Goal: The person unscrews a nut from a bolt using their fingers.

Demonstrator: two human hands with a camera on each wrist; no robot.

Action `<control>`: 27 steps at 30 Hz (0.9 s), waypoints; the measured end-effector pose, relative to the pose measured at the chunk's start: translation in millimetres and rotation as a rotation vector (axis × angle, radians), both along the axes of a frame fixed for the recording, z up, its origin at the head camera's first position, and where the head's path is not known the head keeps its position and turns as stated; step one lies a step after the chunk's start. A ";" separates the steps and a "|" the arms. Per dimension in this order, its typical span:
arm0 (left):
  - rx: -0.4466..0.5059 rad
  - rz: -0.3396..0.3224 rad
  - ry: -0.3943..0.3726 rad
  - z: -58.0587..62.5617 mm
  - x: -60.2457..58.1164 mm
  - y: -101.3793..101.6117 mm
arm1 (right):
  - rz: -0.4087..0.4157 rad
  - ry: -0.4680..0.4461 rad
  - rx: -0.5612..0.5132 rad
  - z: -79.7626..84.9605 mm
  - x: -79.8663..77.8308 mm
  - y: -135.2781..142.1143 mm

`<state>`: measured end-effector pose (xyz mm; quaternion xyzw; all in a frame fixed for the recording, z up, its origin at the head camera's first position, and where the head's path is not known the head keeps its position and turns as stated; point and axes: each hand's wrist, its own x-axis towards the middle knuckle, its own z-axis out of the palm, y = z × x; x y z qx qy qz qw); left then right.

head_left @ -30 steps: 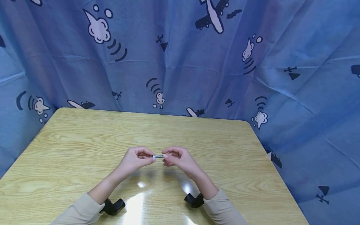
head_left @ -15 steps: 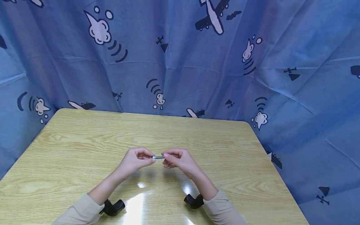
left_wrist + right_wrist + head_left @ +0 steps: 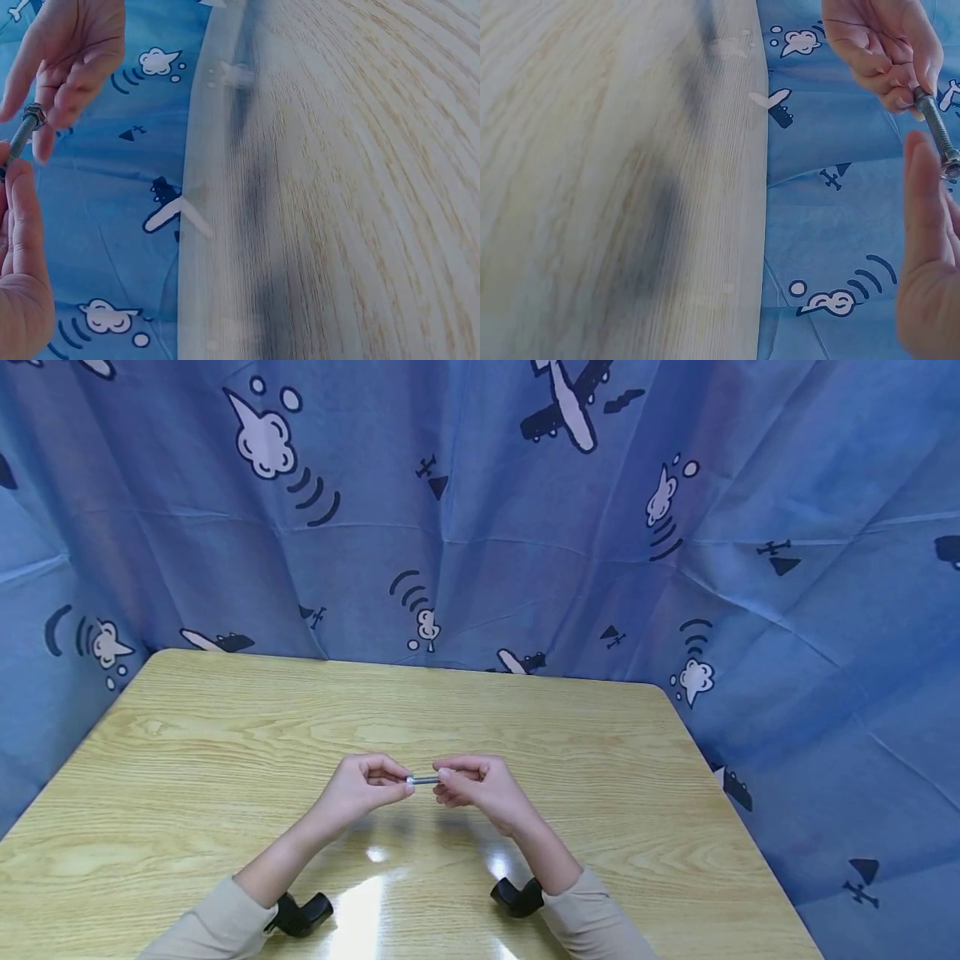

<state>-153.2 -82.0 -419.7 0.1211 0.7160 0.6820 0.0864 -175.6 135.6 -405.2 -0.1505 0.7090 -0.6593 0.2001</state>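
Note:
A silver bolt (image 3: 426,780) is held roughly level above the table, between the two hands. My left hand (image 3: 367,782) pinches its left end between thumb and fingers, which hide that end. At the other end sits a hex nut (image 3: 34,114), clear in the left wrist view. My right hand (image 3: 477,785) has thumb and curled fingers around this nut, with the index finger lifted a little off it. In the right wrist view the threaded shank of the bolt (image 3: 934,124) shows between the hands, and the nut (image 3: 951,163) is near the frame's edge.
Beneath the hands lies a light wood-grain table (image 3: 225,735) with bright reflections near the front. A blue curtain (image 3: 480,527) printed with planes and clouds hangs behind it and along the sides. Black wrist cameras (image 3: 300,914) are strapped at both sleeves.
The right thumb and fingers have shifted slightly at the nut end of the bolt. My left hand keeps its hold in almost the same place.

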 end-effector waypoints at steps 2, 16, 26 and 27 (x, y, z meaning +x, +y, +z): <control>-0.005 0.000 0.004 0.2 0.1 0.1 | -0.002 0.000 0.007 0.3 0.1 -0.5; -0.013 0.003 0.005 -0.3 0.3 -0.8 | 0.000 0.010 0.022 0.2 1.7 1.3; -0.017 0.003 0.002 -0.6 0.4 -1.1 | 0.003 0.044 0.021 1.6 2.0 4.0; -0.016 0.003 0.003 -0.6 0.3 -1.1 | 0.001 0.047 0.024 1.8 2.0 4.2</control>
